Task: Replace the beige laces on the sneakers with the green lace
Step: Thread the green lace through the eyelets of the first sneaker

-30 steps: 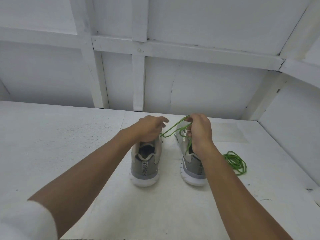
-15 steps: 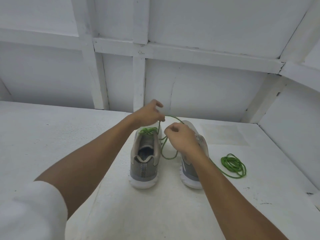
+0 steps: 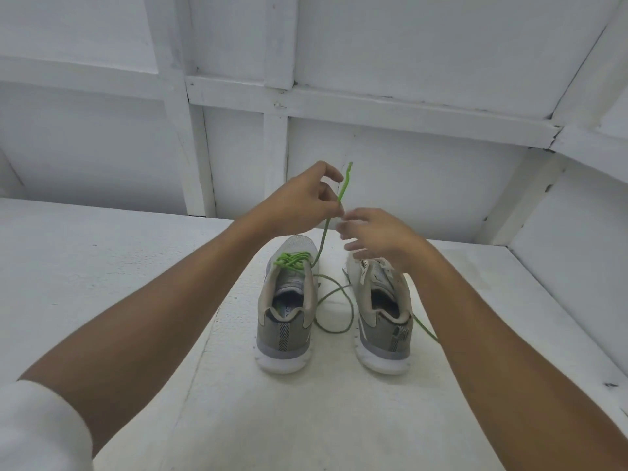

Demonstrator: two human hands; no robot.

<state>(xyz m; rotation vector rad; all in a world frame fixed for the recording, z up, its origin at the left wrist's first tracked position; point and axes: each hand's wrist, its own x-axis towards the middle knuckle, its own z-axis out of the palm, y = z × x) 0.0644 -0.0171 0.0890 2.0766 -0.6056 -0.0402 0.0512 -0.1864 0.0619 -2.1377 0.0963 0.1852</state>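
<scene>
Green lace (image 3: 342, 188), thin and kinked, is pinched taut by the left hand (image 3: 302, 202); the right hand (image 3: 377, 239) is held loosely open, empty.

A white sleeve (image 3: 37, 433) of plain, soft-looking cloth covers the left arm at 8 o'clock in the view and ends in a rounded edge. Beyond it the left forearm (image 3: 163, 321) and left hand (image 3: 299, 202) are bare. The right forearm (image 3: 503, 334), from 4 o'clock, and right hand (image 3: 380, 239) are bare too.

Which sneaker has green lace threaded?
The left sneaker: green lace crosses its top, held up by the left hand. The right sneaker shows none threaded.
</scene>
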